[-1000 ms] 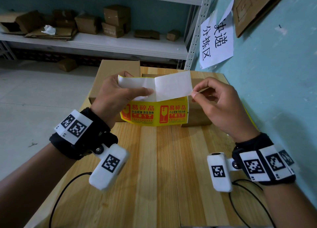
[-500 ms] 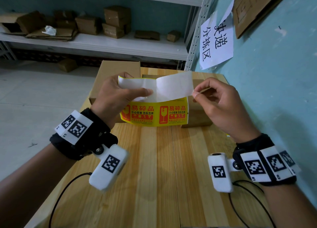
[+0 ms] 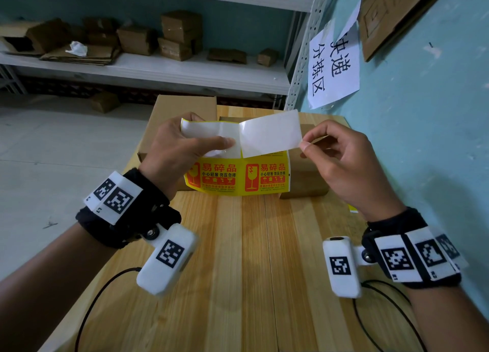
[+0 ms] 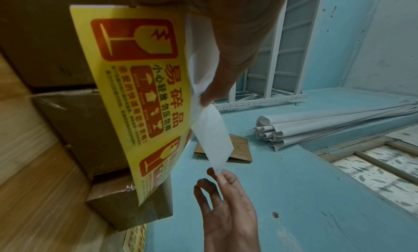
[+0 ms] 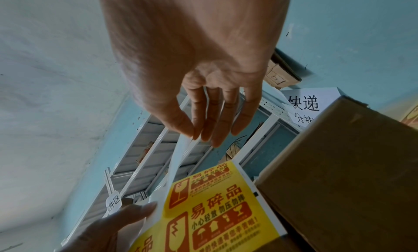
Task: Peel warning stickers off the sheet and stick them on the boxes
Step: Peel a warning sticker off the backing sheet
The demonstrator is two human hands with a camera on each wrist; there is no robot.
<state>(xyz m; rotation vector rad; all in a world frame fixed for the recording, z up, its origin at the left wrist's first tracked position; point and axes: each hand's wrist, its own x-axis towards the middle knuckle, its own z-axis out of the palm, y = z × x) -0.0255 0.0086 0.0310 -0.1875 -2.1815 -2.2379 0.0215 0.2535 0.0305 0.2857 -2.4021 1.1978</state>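
A yellow sheet of fragile-warning stickers [image 3: 238,178] hangs above the wooden table, in front of the cardboard boxes. My left hand [image 3: 211,132] grips its upper part, thumb pressed on the bare white backing. My right hand [image 3: 304,146] pinches the free edge of one sticker [image 3: 270,133], peeled back so its white underside faces me; its left edge still meets the sheet. The left wrist view shows the sticker [image 4: 212,139] stretched from the sheet [image 4: 135,88] to the right hand [image 4: 217,175]. A large box [image 3: 182,105] stands behind my left hand, a smaller box [image 3: 304,177] under my right.
The wooden table [image 3: 238,272] runs along a blue wall on the right, with a paper sign [image 3: 333,68] on it. A bit of another yellow sheet [image 3: 353,209] lies at the table's right edge. Shelves [image 3: 158,68] with boxes stand behind. Cables trail from both wrist cameras.
My right hand has drawn the sticker's edge very slightly further right. The left hand and the sheet have stayed almost still.
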